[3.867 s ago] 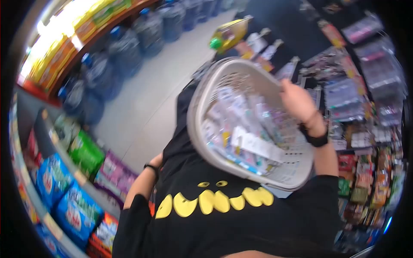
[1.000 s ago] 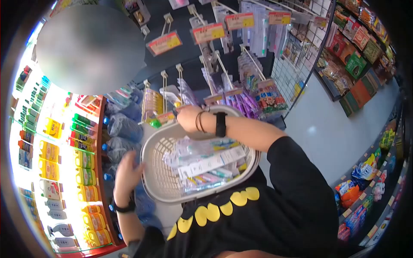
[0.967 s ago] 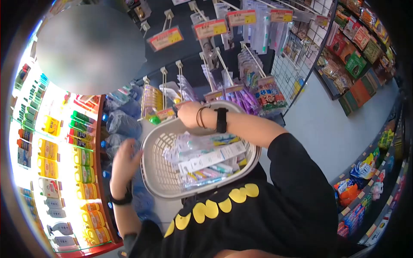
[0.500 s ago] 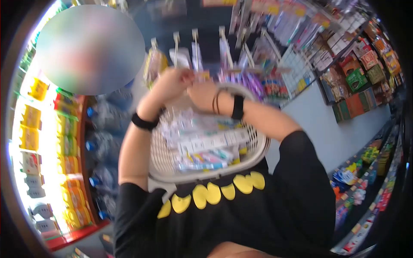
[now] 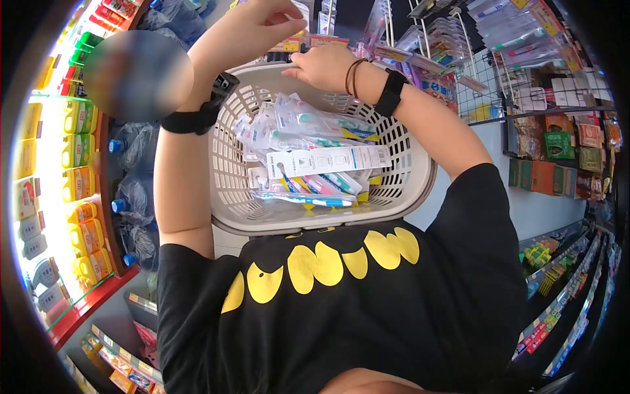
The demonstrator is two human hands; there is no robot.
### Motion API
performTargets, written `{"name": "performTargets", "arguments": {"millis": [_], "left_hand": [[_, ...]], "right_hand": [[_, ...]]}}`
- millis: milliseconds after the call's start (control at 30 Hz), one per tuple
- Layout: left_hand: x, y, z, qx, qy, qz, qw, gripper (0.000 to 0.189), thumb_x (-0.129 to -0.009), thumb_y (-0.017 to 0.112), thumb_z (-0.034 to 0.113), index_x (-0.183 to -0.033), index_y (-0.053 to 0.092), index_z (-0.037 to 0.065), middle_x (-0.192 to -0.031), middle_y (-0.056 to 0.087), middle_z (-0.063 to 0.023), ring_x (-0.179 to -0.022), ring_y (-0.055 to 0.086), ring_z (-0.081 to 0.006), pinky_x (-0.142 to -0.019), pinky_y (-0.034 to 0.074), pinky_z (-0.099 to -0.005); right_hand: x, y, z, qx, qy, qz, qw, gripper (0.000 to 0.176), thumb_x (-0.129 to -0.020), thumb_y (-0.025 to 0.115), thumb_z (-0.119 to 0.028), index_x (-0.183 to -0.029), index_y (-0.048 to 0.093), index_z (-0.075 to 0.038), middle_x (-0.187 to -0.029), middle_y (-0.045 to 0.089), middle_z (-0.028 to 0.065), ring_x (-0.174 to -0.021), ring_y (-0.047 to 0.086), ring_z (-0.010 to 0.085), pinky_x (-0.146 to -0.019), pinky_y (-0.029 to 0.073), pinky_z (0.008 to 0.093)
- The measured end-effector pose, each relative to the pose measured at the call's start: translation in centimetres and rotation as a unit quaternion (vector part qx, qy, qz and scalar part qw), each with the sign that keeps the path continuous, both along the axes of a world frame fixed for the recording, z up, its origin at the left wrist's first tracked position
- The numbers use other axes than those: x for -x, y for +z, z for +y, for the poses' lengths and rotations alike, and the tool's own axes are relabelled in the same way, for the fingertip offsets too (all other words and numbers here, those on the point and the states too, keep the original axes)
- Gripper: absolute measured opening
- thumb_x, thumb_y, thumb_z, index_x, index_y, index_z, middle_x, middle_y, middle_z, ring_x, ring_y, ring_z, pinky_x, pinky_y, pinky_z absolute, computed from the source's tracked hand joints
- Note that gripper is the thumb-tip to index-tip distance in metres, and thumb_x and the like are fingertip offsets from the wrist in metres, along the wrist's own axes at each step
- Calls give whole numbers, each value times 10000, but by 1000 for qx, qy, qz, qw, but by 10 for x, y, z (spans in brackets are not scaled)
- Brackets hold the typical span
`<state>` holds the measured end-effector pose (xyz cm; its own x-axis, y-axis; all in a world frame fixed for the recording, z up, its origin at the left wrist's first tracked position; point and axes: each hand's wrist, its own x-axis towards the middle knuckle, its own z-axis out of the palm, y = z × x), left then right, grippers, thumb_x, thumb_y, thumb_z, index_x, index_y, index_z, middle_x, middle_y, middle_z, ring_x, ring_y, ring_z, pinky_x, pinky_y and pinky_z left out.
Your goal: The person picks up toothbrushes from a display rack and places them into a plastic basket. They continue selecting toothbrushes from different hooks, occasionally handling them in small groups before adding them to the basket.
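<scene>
My left hand (image 5: 252, 29) is raised at the top edge, thumb and fingers apart with nothing visible between them. It is near the price labels (image 5: 289, 44) of the hanging display, partly cut off by the frame. My right hand (image 5: 326, 65) hovers over the far rim of a beige plastic basket, its fingers loosely bent and apart, nothing visible in them. Against my front sits the basket (image 5: 420, 154). Inside it lie several packaged toothbrushes (image 5: 308, 125) and a long white box (image 5: 328, 161) across them.
Packaged toothbrushes (image 5: 518, 33) hang from hooks at the upper right, beside a wire grid (image 5: 478, 92). Large clear water bottles (image 5: 141, 190) stand along the left, next to lit shelves of yellow containers (image 5: 80, 184). Low shelves of goods (image 5: 558, 276) run along the right.
My hands were close together above the basket; now they are apart, the left higher and further left. The view has shifted, so the display sits higher and the basket contents show more sharply.
</scene>
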<state>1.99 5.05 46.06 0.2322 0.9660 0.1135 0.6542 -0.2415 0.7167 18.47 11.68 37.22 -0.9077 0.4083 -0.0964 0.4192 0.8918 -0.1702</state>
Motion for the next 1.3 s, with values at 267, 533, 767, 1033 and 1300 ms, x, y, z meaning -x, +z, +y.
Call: {"name": "performTargets", "arguments": {"millis": [267, 533, 767, 1033, 1300], "left_hand": [[-6, 26, -4, 25, 15, -19, 999, 272, -906, 569, 192, -1057, 602, -31, -910, 651, -107, -850, 611, -159, -783, 474, -276], [-2, -5, 13, 8, -71, 75, 995, 233, -903, 562, 192, -990, 625, -14, -854, 639, -79, -812, 596, -144, -751, 468, -270], [-21, 6, -4, 132, -170, 151, 965, 444, -879, 564, 274, -1241, 499, 26, -1208, 555, -199, -1078, 552, -353, -913, 428, -400], [-24, 13, 12, 110, -81, 17, 990, 148, -874, 569, 104, -970, 601, -4, -831, 618, -88, -819, 596, -168, -723, 467, -282], [-31, 12, 11, 94, -103, 42, 989, 208, -859, 592, 112, -1019, 598, -20, -901, 646, -103, -838, 625, -177, -737, 490, -288]], "right_hand": [[-2, 9, 4, 1, 7, -25, 1000, 490, -939, 382, -489, -882, 608, -58, -790, 643, 177, -783, 636, 328, -703, 495, 437], [-7, 4, 8, 13, 13, -58, 998, 464, -930, 401, -480, -948, 625, -74, -894, 652, 157, -872, 626, 318, -766, 493, 426], [-33, 24, -27, 160, -83, 215, 960, 330, -898, 475, -402, -961, 681, -153, -860, 664, 141, -836, 636, 292, -737, 500, 373], [-18, -2, -16, -79, 4, 222, 972, 273, -761, 566, -295, -726, 638, -33, -720, 641, 157, -669, 627, 340, -621, 492, 457], [-6, -19, -19, 157, 145, 27, 977, 532, -859, 476, -498, -912, 661, -2, -896, 651, 212, -833, 622, 368, -764, 465, 466]]}}
